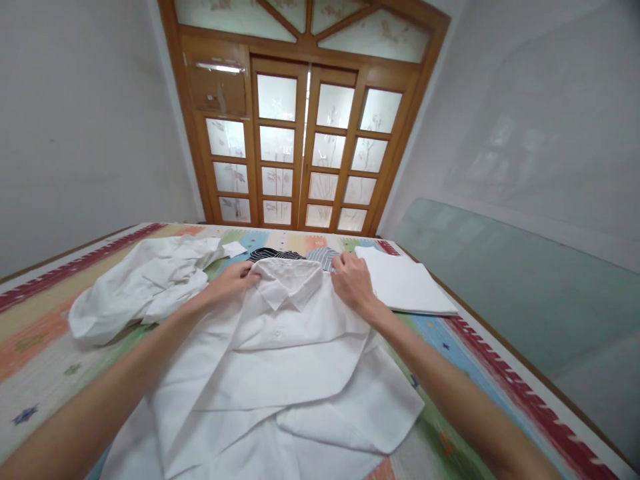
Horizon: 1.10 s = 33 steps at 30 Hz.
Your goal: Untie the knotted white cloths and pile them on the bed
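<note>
A white collared shirt [295, 373] lies in front of me, its collar at the far end and its lower part in loose folds toward me. My left hand [239, 280] is closed on the shirt's left shoulder, beside the collar. At the right shoulder, my right hand [351, 277] pinches the cloth, its fingers bent and partly hiding the edge. Just beyond the collar lie a black-and-white striped cloth [273, 254] and a grey striped cloth [321, 257], both partly covered.
A crumpled white garment [150, 280] lies at the left. Folded white cloth [405, 280] sits to the right of my right hand. Everything rests on a colourful patterned cover [45, 373]. Beyond stand wooden glazed doors [300, 147]; a pale green panel [500, 280] lines the right side.
</note>
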### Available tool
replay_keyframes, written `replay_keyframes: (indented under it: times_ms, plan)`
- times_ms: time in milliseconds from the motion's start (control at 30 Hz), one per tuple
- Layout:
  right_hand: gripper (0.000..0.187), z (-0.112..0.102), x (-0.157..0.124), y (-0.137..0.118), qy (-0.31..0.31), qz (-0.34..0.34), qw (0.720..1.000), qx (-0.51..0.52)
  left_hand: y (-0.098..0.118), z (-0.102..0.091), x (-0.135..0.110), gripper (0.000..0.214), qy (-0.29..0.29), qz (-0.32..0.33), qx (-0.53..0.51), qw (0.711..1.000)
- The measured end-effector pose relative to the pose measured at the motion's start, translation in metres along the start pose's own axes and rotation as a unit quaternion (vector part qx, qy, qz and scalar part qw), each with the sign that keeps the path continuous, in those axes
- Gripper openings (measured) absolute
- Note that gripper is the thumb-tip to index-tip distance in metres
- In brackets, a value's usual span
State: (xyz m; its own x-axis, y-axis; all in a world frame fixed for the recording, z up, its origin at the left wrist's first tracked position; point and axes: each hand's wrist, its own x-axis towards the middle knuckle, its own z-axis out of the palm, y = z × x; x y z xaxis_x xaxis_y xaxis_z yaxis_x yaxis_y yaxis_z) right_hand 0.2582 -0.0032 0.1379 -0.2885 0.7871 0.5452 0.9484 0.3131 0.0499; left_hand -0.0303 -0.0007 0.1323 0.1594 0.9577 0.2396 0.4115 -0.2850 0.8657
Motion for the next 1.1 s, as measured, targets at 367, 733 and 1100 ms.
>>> replay_keyframes:
  times_ms: [367,733,1100]
  plan:
    - [0.053,0.035,-0.016,-0.070,-0.343,0.204,0.694,0.599,-0.002,0.030,-0.018,0.031,0.012,-0.067,-0.236,0.969]
    - [0.042,0.049,-0.022,-0.074,-0.259,0.153,0.683,0.666,0.015,0.022,-0.036,0.044,0.203,0.216,0.185,0.937]
    - [0.043,0.036,-0.039,-0.073,-0.145,0.024,0.772,0.618,0.016,0.032,-0.040,0.021,-0.076,0.239,0.253,0.934]
